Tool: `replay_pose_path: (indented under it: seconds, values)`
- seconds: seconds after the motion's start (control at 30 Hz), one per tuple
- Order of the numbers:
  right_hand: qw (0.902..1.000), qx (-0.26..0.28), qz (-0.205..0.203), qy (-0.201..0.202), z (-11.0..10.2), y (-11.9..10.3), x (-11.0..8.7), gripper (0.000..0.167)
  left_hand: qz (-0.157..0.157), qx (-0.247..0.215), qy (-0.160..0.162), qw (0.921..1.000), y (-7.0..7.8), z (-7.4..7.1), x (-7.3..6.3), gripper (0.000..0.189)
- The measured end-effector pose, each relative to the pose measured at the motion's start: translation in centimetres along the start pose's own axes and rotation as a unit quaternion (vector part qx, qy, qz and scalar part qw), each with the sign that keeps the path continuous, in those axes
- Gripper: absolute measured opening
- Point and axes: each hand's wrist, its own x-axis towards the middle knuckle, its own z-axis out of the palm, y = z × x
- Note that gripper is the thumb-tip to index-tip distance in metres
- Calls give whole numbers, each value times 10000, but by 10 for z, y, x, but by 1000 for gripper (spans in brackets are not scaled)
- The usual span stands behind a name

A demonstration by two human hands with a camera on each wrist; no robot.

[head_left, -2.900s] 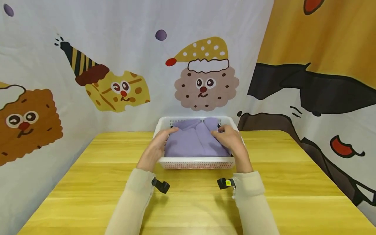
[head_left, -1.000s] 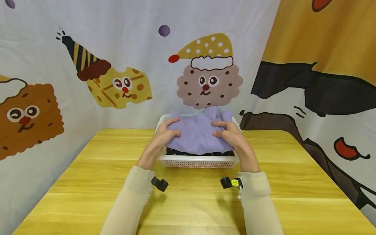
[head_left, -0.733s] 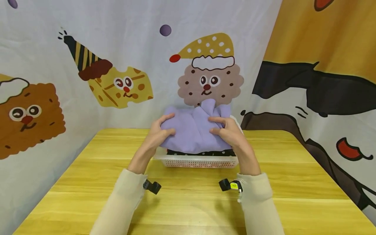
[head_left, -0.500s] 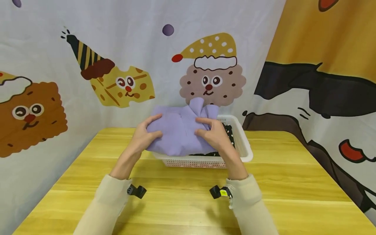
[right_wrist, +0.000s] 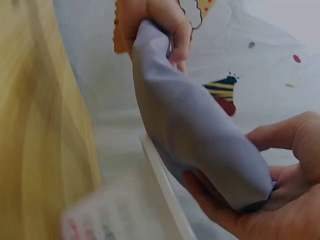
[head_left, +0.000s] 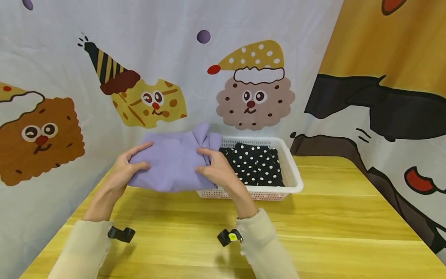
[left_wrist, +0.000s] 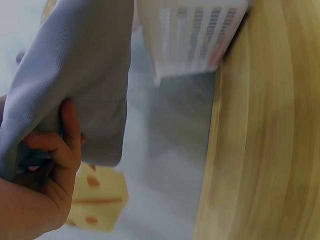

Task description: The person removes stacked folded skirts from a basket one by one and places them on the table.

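A folded lavender garment (head_left: 172, 162) hangs in the air, left of and partly over a white basket (head_left: 296, 183). My left hand (head_left: 122, 168) grips its left end, with the thumb on the near face. At the other end my right hand (head_left: 218, 169) holds it between thumb and fingers. In the left wrist view, fingers (left_wrist: 70, 125) curl round the cloth (left_wrist: 95, 75). The right wrist view shows the garment (right_wrist: 200, 120) from its edge, thick and softly bent, between both hands. Black cloth with white dots (head_left: 256, 164) lies folded inside the basket.
The basket stands at the back of a yellow wood-grain table (head_left: 334, 221). Right behind the table hangs a white curtain (head_left: 156, 42) printed with cartoon snacks. Small black cameras sit at both wrists, below cream sleeves (head_left: 81, 248).
Both hands have taken hold of the lavender garment, lifted it out of the basket and carried it left. The dotted black cloth beneath has come into view.
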Motion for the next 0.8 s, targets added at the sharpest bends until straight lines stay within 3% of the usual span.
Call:
replay_pose_path:
  seconds: [0.23, 0.43, 0.63, 0.8]
  values:
    - [9999, -46, -146, 65, 47, -4, 9, 78, -54, -1053, -218, 9942, -25, -44, -2, 64]
    - [9982, -499, -288, 174, 79, 5, 10, 81, -9, -1526, -336, 9877, -48, -67, -7, 65]
    - [9946, -1024, -162, -4, 104, 9, 8, 86, -312, -1565, -221, 9869, -67, -79, -7, 67]
    - [9818, -1794, 192, -601, 120, 24, 3, 81, -953, -1069, -372, 9890, -87, -84, -3, 68]
